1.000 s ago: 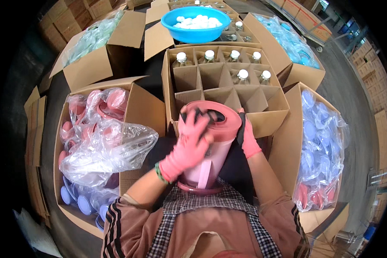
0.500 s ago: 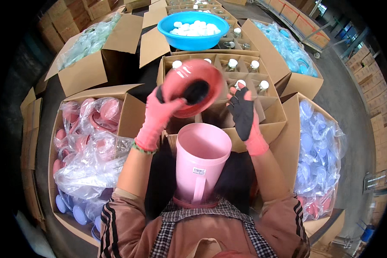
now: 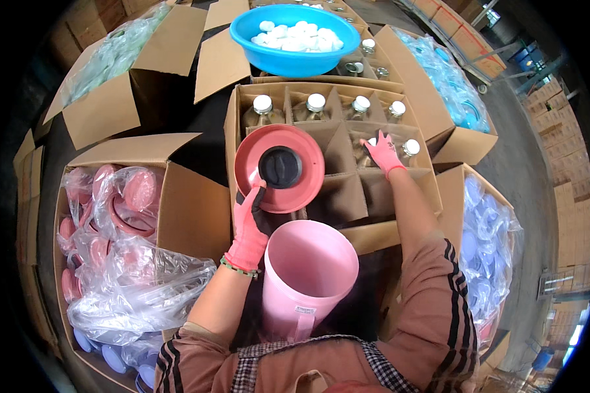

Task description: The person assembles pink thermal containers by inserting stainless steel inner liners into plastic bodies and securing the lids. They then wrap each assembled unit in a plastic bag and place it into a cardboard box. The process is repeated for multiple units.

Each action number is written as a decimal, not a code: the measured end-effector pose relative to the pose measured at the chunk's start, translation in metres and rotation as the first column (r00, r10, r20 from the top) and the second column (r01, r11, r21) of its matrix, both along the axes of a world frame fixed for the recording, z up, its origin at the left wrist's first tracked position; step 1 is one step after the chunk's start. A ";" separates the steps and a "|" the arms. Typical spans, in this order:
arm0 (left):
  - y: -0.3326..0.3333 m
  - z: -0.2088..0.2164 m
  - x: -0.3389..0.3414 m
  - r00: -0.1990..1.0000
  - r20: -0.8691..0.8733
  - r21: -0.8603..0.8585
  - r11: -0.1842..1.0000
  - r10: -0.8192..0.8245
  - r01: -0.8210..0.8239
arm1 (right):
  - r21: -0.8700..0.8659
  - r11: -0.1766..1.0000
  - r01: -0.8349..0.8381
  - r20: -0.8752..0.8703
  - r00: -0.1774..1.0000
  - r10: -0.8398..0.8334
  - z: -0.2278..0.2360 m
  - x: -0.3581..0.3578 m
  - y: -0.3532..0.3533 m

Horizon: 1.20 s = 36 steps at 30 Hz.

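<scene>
My left hand (image 3: 250,219), in a pink glove with black on the palm, grips a pink round lid (image 3: 310,187) by its rim. A black disc (image 3: 280,167) fills the lid's middle, and the lid is held over the bottle carton. Below it, a pink plastic jug (image 3: 278,298) with a handle and a small label stands upright close to my body, its top uncovered. My right hand (image 3: 385,156) is over the carton, thumb and fingers spread around the white cap (image 3: 372,141) of a glass bottle. Whether the fingers press on it, I cannot tell.
The divided carton (image 3: 334,243) holds several white-capped bottles (image 3: 316,105). Beyond it, a blue basin (image 3: 295,62) contains white caps. Open cartons flank me: bagged pink lids (image 3: 141,190) left, bagged purple lids (image 3: 482,242) right, green bags (image 3: 115,56) and turquoise bags (image 3: 442,78) farther off.
The lid, blurred and tilted before, now faces up more steadily in my left hand. My right hand has turned over and moved to a capped bottle. The view has shifted slightly.
</scene>
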State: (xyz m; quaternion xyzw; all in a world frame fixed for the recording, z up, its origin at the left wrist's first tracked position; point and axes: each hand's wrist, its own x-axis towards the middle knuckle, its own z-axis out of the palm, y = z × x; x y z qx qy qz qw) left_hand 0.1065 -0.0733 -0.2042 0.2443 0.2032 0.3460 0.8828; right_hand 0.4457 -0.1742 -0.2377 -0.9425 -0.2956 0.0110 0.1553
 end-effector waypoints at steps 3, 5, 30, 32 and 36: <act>0.007 -0.005 0.002 0.997 0.059 -0.095 0.994 -0.056 0.062 | -0.121 0.983 -0.139 -0.107 0.986 0.126 -0.011 0.025 -0.002; 0.008 0.004 -0.003 0.991 0.122 -0.194 0.979 -0.045 0.069 | -0.308 0.943 -0.125 -0.119 0.989 0.092 0.005 0.015 0.012; 0.005 0.046 -0.043 0.702 0.649 0.200 0.956 -0.293 0.214 | 0.835 0.447 0.322 -0.445 0.873 0.202 0.269 -0.108 -0.178; -0.027 0.080 -0.037 0.786 0.552 0.246 0.955 -0.279 0.166 | 0.835 0.295 0.464 -0.550 0.696 0.462 0.234 -0.131 -0.184; -0.030 0.104 -0.024 0.630 0.740 0.198 0.972 -0.235 0.130 | 0.905 0.145 0.400 -0.360 0.539 0.762 0.161 -0.208 -0.140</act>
